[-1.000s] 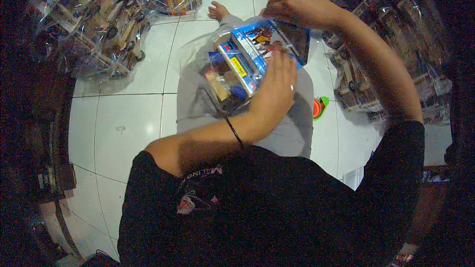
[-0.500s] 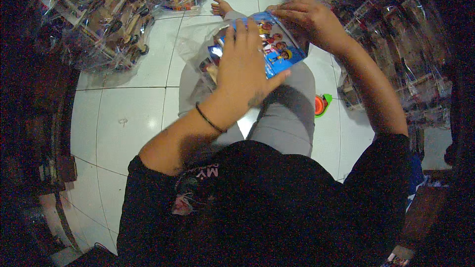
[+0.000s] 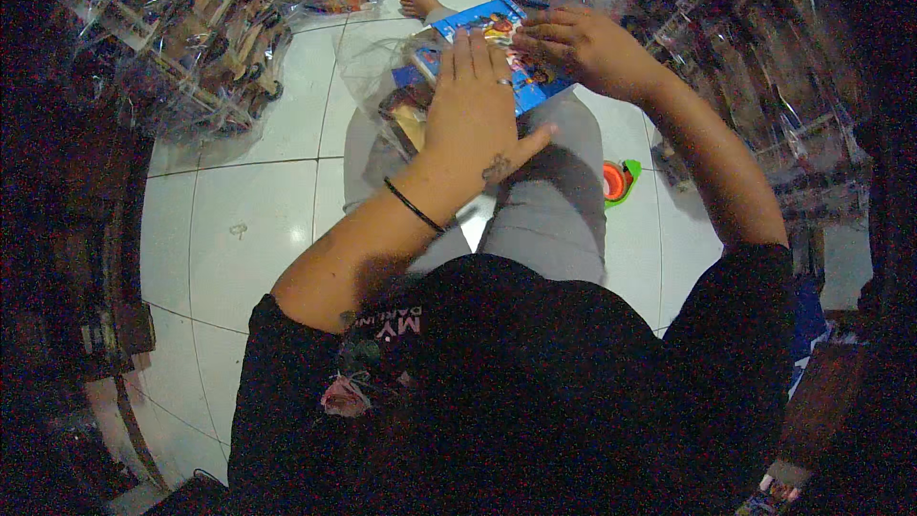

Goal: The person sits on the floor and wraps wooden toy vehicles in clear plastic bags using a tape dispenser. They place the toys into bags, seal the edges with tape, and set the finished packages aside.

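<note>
I sit on a white tiled floor with my grey-trousered legs (image 3: pixel 554 201) stretched out. On my lap lies a flat blue toy package (image 3: pixel 478 24) inside a clear plastic bag (image 3: pixel 373 67). My left hand (image 3: pixel 473 110) presses flat on the package, fingers spread, a ring on one finger and a black band at the wrist. My right hand (image 3: pixel 583 43) rests on the package's far right edge with fingers curled over it. More colourful packages (image 3: pixel 409 115) show under my left hand.
Heaps of clear-wrapped toy packs (image 3: pixel 181 38) fill the left side and more stacks (image 3: pixel 764 67) the right. A small orange and green tape dispenser (image 3: pixel 619 182) lies on the tiles beside my right leg. Dark furniture (image 3: pixel 76 268) lines the left.
The blue package has moved away from me, farther out along my lap. My left hand slid up with it and now lies flat on it; my right hand came down onto its edge.
</note>
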The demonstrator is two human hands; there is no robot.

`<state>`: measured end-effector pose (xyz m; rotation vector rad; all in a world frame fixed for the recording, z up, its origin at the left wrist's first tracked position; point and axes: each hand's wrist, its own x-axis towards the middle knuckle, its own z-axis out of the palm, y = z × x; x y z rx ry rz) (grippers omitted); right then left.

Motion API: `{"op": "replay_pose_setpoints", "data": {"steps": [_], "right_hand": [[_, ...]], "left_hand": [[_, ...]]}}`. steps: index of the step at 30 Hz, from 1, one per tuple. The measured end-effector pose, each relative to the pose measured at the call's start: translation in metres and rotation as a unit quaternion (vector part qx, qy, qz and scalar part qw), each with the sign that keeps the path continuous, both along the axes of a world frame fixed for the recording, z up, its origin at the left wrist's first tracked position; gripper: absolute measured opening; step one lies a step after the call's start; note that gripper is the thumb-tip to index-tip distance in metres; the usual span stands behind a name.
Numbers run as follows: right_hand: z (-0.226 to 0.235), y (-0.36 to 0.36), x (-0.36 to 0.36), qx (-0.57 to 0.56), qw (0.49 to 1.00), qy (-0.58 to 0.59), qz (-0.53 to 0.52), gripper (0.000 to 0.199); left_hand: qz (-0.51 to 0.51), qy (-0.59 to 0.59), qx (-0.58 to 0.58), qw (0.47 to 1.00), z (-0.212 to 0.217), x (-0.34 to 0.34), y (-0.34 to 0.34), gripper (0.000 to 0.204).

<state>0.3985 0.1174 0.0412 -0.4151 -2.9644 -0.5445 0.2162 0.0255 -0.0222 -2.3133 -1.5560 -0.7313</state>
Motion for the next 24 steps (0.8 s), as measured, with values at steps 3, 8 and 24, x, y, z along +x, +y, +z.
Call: {"op": "replay_pose_setpoints", "data": {"steps": [3,8,24], "right_hand": [[-0.006,-0.007,0.002,0.009,1.0,-0.004,0.0,0.044],[-0.012,-0.026,0.0,0.024,0.998,0.04,-0.043,0.038],[-0.255,-0.083,0.17,-0.213,0.469,0.34,-0.787,0.1]], "left_hand": [[-0.002,0.053,-0.035,0.998,0.016,0.001,-0.004,0.092],[-0.019,0.05,-0.246,0.968,0.054,0.002,-0.024,0.085],[-0.136,0.093,0.1,0.981,0.004,0.001,-0.013,0.025]]}}
